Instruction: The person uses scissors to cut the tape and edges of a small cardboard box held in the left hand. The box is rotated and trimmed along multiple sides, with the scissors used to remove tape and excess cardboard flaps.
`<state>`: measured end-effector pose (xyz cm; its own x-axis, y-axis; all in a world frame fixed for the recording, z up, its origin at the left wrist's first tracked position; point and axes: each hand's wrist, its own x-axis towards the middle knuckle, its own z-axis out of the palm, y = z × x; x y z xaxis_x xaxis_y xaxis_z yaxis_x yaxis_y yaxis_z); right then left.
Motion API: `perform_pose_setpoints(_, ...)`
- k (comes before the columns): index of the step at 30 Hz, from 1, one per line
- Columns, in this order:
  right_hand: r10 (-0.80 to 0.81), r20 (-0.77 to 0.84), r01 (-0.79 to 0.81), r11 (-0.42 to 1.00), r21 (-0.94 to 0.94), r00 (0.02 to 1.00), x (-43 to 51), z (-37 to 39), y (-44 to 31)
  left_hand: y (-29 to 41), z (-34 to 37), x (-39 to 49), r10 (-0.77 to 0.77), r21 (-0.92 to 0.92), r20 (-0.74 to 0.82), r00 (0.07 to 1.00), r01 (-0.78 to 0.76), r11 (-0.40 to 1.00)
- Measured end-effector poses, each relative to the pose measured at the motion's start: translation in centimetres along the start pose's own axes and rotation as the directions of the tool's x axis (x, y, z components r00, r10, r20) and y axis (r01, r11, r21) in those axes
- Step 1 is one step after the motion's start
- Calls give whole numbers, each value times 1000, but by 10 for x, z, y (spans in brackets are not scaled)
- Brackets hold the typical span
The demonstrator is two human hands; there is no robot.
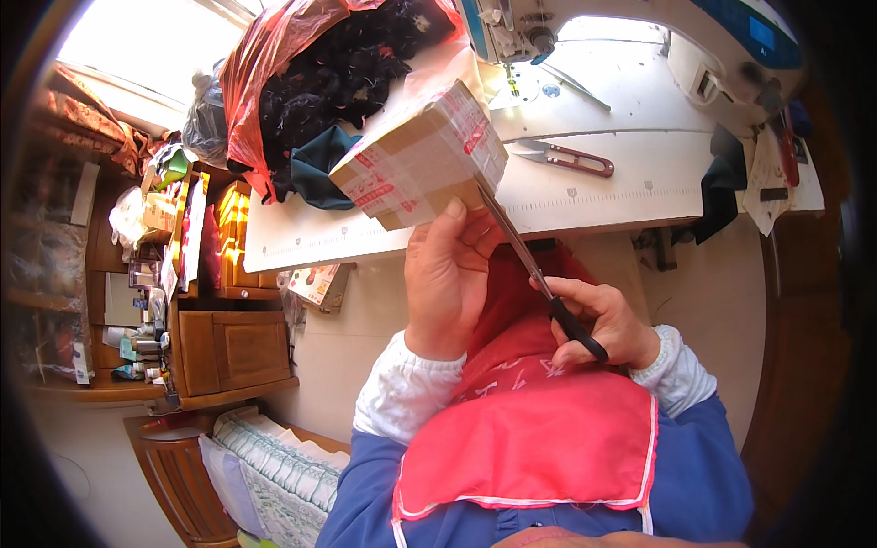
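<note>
My left hand [449, 281] holds a small cardboard box [418, 164] by its near lower corner, tilted above the edge of the sewing table [425, 240]. Clear tape with red printing covers the box. In my right hand [596, 318] is a pair of scissors [524, 253] with black handles and long blades. The blade tips touch the box, or lie right beside it, at its taped right edge; the exact contact cannot be told. Red-handled thread snips [565, 157] lie on the table to the right of the box, and metal tweezers [575, 87] lie beyond them.
A sewing machine [616, 20] stands across the table's far right. A red plastic bag [240, 89] full of dark fabric scraps [329, 75] sits at the far left, with a dark green cloth [322, 168] beside it. Black fabric [723, 178] hangs over the right front edge. Wooden cabinets [236, 353] stand left.
</note>
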<state>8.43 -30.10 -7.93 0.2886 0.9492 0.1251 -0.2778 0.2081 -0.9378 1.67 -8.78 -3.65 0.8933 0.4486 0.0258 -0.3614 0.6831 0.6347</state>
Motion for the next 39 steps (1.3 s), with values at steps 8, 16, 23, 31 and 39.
perform_pose_setpoints(8,5,-43,-9,996,-92,999,4,-2,-3,-1,5,2,17,30,-67,998,-15,999)
perform_pose_setpoints(16,-50,-66,43,993,-112,997,5,-1,5,-6,2,4,47,16,-96,994,-46,999)
perform_pose_setpoints(23,-66,-24,61,985,-164,998,6,-3,-1,-3,15,7,67,32,-154,986,-63,998)
perform_pose_setpoints(31,-21,-23,20,998,-55,1000,8,1,4,-5,10,13,83,9,-100,991,-83,997)
perform_pose_setpoints(39,31,-43,-22,981,194,999,20,-1,14,-18,3,8,101,43,-48,994,-99,994)
